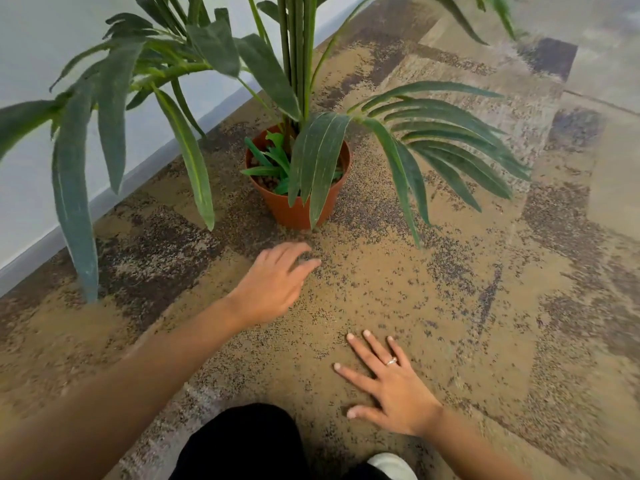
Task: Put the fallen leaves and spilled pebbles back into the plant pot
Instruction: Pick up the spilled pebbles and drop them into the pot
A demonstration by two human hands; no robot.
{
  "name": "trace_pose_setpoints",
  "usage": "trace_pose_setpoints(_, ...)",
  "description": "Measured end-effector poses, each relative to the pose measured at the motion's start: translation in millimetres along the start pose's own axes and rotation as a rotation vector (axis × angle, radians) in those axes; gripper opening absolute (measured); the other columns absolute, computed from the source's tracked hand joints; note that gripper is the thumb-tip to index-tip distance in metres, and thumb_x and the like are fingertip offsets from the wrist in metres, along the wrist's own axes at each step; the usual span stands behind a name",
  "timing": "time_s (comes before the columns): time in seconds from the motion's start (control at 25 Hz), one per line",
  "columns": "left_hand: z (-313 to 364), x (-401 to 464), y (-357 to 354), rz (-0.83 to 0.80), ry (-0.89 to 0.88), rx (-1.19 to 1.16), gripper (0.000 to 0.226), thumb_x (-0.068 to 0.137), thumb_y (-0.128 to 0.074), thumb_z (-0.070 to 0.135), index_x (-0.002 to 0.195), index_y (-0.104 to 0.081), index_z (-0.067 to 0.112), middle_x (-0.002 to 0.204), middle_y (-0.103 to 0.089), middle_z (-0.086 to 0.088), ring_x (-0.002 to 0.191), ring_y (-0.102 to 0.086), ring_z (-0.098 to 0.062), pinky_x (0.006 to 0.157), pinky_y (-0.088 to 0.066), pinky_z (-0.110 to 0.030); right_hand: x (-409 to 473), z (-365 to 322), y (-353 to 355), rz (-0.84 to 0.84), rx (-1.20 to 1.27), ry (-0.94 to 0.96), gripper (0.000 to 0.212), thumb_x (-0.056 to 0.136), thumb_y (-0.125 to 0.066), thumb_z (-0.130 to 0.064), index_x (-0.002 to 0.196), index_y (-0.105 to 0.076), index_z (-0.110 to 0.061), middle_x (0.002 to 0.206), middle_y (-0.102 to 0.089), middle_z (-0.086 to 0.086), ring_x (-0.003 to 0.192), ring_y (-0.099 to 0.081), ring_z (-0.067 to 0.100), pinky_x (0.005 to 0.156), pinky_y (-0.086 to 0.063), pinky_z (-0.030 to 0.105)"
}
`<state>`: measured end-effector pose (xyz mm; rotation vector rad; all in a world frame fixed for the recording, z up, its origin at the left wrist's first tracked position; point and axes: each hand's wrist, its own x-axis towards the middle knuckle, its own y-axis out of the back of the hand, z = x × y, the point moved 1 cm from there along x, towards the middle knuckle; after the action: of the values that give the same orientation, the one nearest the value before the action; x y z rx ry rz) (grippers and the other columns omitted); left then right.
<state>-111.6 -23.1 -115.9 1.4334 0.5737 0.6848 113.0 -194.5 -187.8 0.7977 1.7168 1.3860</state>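
Observation:
A terracotta plant pot (294,211) stands on the carpet with a tall green plant (294,64) in it. Several bright green loose leaves (273,161) and brown pebbles (268,182) lie inside the pot. My left hand (273,282) hovers just in front of the pot's base, fingers apart and slightly curled, holding nothing I can see. My right hand (391,379), with a ring, rests flat on the carpet nearer to me, fingers spread. No loose leaf or pebble shows on the speckled carpet.
A white wall with a grey baseboard (114,199) runs along the left. Long fronds (443,140) droop over the carpet to the right of the pot, and another (74,202) hangs at the left. My dark trouser leg (242,445) and white shoe (391,465) are at the bottom.

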Motion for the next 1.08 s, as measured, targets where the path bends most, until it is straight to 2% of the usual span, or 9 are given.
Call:
trace_pose_setpoints(0.08,13.0,-40.1,-26.4,-0.28,-0.108,-0.022,0.055,0.091,-0.041,0.036,0.143,-0.023,0.039,0.156,-0.013,-0.004,0.14,-0.022,-0.029,0.107,-0.03,-0.058,-8.8,-11.0,-1.4,-0.03,-0.051,0.168,0.067,0.081,-0.022,-0.076,0.141,-0.019,-0.047,0.155,-0.01,0.006,0.139,-0.014,0.037,0.101,-0.013,0.062)
trace_pose_setpoints(0.2,20.5,-84.8,-45.6,-0.625,-0.189,-0.047,0.055,0.095,-0.023,0.055,0.141,0.007,0.055,0.151,0.034,0.004,0.141,0.024,-0.031,0.108,0.0,-0.068,-9.9,-19.9,4.1,-0.053,-0.083,0.287,0.058,0.084,-0.023,-0.073,0.137,-0.023,-0.051,0.156,-0.009,0.004,0.139,-0.015,0.036,0.098,-0.028,0.068)
trace_pose_setpoints(0.32,18.1,-100.7,-43.1,-0.707,-0.307,0.012,0.061,0.088,-0.018,0.071,0.138,0.013,0.058,0.145,0.045,0.007,0.134,0.037,-0.034,0.099,0.009,-0.077,-0.9,-28.3,14.0,-0.116,-0.126,0.41,0.052,0.087,-0.026,-0.066,0.137,-0.023,-0.052,0.156,-0.003,0.002,0.14,-0.011,0.035,0.094,-0.027,0.071)
trace_pose_setpoints(0.44,21.0,-107.0,-38.5,-0.764,-0.295,0.04,0.074,0.081,-0.023,0.079,0.138,0.017,0.055,0.142,0.048,0.01,0.129,0.042,-0.036,0.091,0.01,-0.079,4.5,-53.6,14.5,-0.241,-0.105,0.402,0.056,0.084,-0.031,-0.059,0.138,-0.021,-0.048,0.156,0.009,0.0,0.141,0.007,0.032,0.092,-0.003,0.077)
trace_pose_setpoints(0.56,25.5,-116.7,-38.2,-0.777,-0.174,0.045,0.081,0.077,-0.026,0.081,0.136,0.022,0.055,0.14,0.051,0.01,0.128,0.042,-0.036,0.094,0.007,-0.08,-0.2,-61.1,13.4,-0.283,-0.013,0.2,0.061,0.085,-0.032,-0.061,0.141,-0.015,-0.045,0.155,0.011,-0.001,0.14,0.012,0.027,0.1,-0.002,0.074)
trace_pose_setpoints(0.72,22.7,-136.0,-43.8,-0.752,0.095,0.017,0.086,0.073,-0.023,0.084,0.132,0.032,0.052,0.139,0.051,-0.002,0.13,0.039,-0.037,0.104,0.003,-0.072,-23.1,-37.0,14.7,-0.244,0.135,-0.365,0.066,0.085,-0.025,-0.064,0.143,-0.002,-0.044,0.149,0.025,-0.006,0.14,0.017,0.025,0.107,-0.008,0.065)
trace_pose_setpoints(0.88,23.8,-149.5,-43.5,-0.736,0.139,0.021,0.079,0.075,-0.007,0.08,0.128,0.04,0.044,0.138,0.051,-0.007,0.132,0.037,-0.035,0.107,0.013,-0.056,-56.7,-22.4,4.5,-0.215,0.251,-0.801,0.069,0.085,-0.02,-0.067,0.143,0.008,-0.041,0.151,0.025,-0.005,0.14,0.016,0.029,0.107,-0.007,0.062)
trace_pose_setpoints(0.96,23.8,-149.8,-44.4,-0.752,0.134,0.008,0.079,0.069,0.003,0.08,0.126,0.042,0.042,0.134,0.055,-0.006,0.128,0.041,-0.034,0.106,0.015,-0.053,-68.3,-23.4,-1.8,-0.131,0.239,-0.886,0.07,0.086,-0.021,-0.065,0.146,0.0,-0.034,0.155,0.015,0.001,0.14,0.013,0.034,0.109,-0.007,0.06)
trace_pose_setpoints(1.08,23.4,-149.5,-46.5,-0.776,0.13,-0.006,0.086,0.056,0.017,0.082,0.125,0.045,0.041,0.129,0.059,-0.005,0.126,0.043,-0.032,0.109,0.012,-0.057,-86.7,-28.4,0.5,0.077,0.166,-1.048,0.061,0.09,-0.025,-0.054,0.143,-0.026,-0.025,0.154,-0.013,0.011,0.14,0.0,0.04,0.107,-0.008,0.059)
